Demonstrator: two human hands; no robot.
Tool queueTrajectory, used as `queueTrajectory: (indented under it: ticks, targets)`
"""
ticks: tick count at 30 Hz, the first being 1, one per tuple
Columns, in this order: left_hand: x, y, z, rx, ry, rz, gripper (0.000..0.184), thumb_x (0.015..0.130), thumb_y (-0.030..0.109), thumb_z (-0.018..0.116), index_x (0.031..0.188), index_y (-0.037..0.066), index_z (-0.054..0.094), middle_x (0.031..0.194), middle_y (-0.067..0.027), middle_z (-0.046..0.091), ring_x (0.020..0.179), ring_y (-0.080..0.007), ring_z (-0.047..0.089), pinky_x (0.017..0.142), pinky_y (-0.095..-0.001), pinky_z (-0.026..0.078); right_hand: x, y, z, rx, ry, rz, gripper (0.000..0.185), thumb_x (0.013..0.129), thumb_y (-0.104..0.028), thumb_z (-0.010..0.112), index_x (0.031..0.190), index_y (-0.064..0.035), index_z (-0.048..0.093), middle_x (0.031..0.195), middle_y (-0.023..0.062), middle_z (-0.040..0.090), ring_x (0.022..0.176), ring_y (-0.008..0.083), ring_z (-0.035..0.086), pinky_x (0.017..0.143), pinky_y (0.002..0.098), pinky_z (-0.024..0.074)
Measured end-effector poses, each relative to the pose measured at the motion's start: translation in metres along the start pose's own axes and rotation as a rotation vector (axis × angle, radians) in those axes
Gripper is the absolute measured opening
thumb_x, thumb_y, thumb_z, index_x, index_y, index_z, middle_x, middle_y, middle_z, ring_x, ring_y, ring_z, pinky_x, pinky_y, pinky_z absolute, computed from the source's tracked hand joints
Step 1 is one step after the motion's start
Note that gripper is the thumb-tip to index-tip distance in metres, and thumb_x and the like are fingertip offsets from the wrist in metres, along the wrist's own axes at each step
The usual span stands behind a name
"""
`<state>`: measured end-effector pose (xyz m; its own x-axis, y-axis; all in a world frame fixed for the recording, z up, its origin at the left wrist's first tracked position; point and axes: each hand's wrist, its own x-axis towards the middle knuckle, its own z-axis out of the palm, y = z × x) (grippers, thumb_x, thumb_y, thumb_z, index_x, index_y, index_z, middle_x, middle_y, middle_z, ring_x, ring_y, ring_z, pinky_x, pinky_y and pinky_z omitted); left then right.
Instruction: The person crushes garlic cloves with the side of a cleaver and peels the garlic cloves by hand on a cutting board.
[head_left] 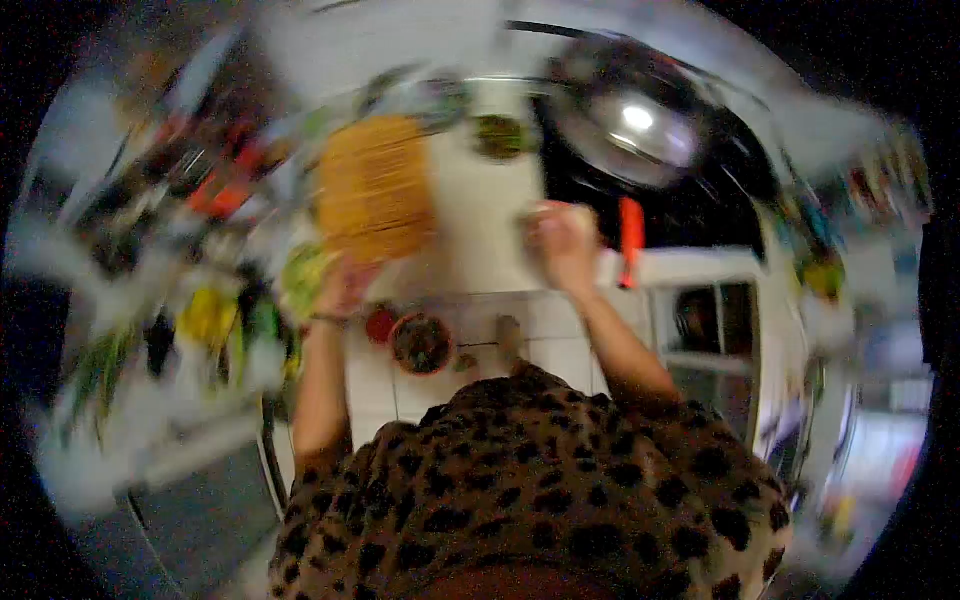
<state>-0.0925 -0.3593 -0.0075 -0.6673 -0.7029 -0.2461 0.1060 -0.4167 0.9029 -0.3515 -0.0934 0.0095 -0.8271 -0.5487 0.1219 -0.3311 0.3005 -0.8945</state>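
Note:
My left hand is at the lower left corner of an orange-brown wooden board, beside something pale green. Blur hides its fingers and whether it holds either one. My right hand is over the light counter, closed, between the board and the black stove; what it may hold is too blurred to make out. A bright orange-red object lies at the stove's front edge, just right of that hand. A small dish of green bits sits on the counter above, between board and stove.
A large shiny metal pan or lid is on the black stove. Below the counter edge, a round container with dark contents and a red object are on the tiled floor. Blurred yellow and green items crowd the left.

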Motion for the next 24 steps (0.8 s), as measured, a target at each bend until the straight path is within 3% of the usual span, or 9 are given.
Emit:
queueTrajectory:
  ticks: [2, 3, 4, 9, 11, 13, 19, 20, 24]
  targets:
    - [0.062, -0.032, -0.067, -0.094, 0.063, -0.253, 0.054, 0.092, 0.036, 0.049, 0.127, -0.004, 0.04, 0.121, -0.0205, 0.053, 0.106, -0.0285, 0.055, 0.093, -0.0369, 0.047, -0.035, 0.03, 0.027, -0.044, -0.104, -0.06, 0.025, 0.095, -0.019, 0.043, 0.106, -0.001, 0.055, 0.098, 0.0093, 0.059, 0.089, 0.0192, 0.058, 0.079, 0.033, 0.047]
    - [0.042, -0.012, -0.052, -0.459, -0.109, -0.217, 0.056, 0.091, 0.033, 0.053, 0.13, -0.004, 0.037, 0.126, -0.0204, 0.048, 0.113, -0.0288, 0.051, 0.093, -0.0371, 0.048, -0.054, 0.029, 0.035, -0.025, -0.169, -0.126, 0.022, 0.094, -0.016, 0.042, 0.105, -0.0009, 0.054, 0.099, 0.0097, 0.058, 0.09, 0.0203, 0.057, 0.08, 0.0341, 0.0465]
    - [0.033, 0.002, -0.059, -0.456, -0.005, -0.229, 0.063, 0.087, 0.038, 0.058, 0.131, -0.003, 0.037, 0.129, -0.0179, 0.047, 0.116, -0.0279, 0.048, 0.095, -0.0362, 0.046, -0.073, 0.0, 0.03, 0.103, -0.195, -0.263, 0.019, 0.092, -0.015, 0.047, 0.103, -0.0012, 0.055, 0.094, 0.0101, 0.06, 0.088, 0.0213, 0.058, 0.078, 0.0339, 0.0463]
    - [-0.04, 0.011, -0.107, -0.462, 0.333, -0.408, 0.072, 0.084, 0.05, 0.056, 0.134, 0.001, 0.037, 0.134, -0.0138, 0.044, 0.124, -0.0244, 0.041, 0.099, -0.036, 0.043, -0.159, -0.084, -0.067, 0.102, -0.32, -0.145, 0.018, 0.091, -0.014, 0.052, 0.102, -0.002, 0.057, 0.088, 0.0121, 0.063, 0.079, 0.0221, 0.06, 0.072, 0.0328, 0.0476]
    - [-0.064, -0.04, -0.152, -0.596, 0.014, -0.469, 0.067, 0.088, 0.05, 0.05, 0.134, 0.003, 0.038, 0.137, -0.0142, 0.041, 0.126, -0.0224, 0.038, 0.094, -0.0335, 0.046, -0.196, -0.072, -0.125, 0.079, -0.212, -0.182, 0.018, 0.091, -0.014, 0.052, 0.102, -0.0013, 0.057, 0.088, 0.0121, 0.063, 0.078, 0.0219, 0.061, 0.071, 0.0326, 0.0481]
    - [-0.024, -0.113, -0.173, -0.469, -0.476, -0.592, 0.05, 0.093, 0.046, 0.044, 0.116, 0.002, 0.053, 0.112, -0.0121, 0.057, 0.1, -0.0209, 0.056, 0.085, -0.0318, 0.051, -0.17, -0.046, -0.121, -0.035, -0.129, -0.144, 0.018, 0.091, -0.013, 0.051, 0.101, -0.0006, 0.057, 0.087, 0.0122, 0.063, 0.077, 0.0217, 0.061, 0.07, 0.0324, 0.0486]
    - [-0.103, -0.176, 0.068, 0.343, -0.331, -0.681, 0.039, 0.091, 0.038, 0.051, 0.104, 0.002, 0.055, 0.097, -0.0088, 0.059, 0.083, -0.0196, 0.058, 0.075, -0.033, 0.053, -0.261, 0.11, -0.333, -0.231, 0.542, 0.281, 0.02, 0.089, -0.015, 0.056, 0.101, 0.0011, 0.06, 0.087, 0.0107, 0.064, 0.08, 0.0157, 0.061, 0.069, 0.0293, 0.049]
    - [-0.11, -0.185, 0.103, 0.422, -0.35, -0.674, 0.037, 0.091, 0.037, 0.053, 0.102, 0.002, 0.055, 0.095, -0.0082, 0.059, 0.08, -0.0194, 0.059, 0.074, -0.0332, 0.053, -0.281, 0.157, -0.357, -0.327, 0.768, 0.277, 0.024, 0.085, -0.019, 0.058, 0.101, -0.0023, 0.062, 0.091, 0.0165, 0.064, 0.082, 0.0309, 0.062, 0.074, 0.0376, 0.0484]
    - [-0.121, -0.232, 0.215, 0.549, -0.487, -0.665, 0.035, 0.09, 0.033, 0.056, 0.102, 0.001, 0.056, 0.096, -0.0077, 0.06, 0.08, -0.0198, 0.061, 0.07, -0.0338, 0.054, -0.371, 0.279, -0.465, -0.629, 1.091, 0.631, 0.018, 0.084, -0.017, 0.058, 0.091, -0.0005, 0.061, 0.088, 0.0185, 0.062, 0.077, 0.0337, 0.06, 0.071, 0.0396, 0.0468]
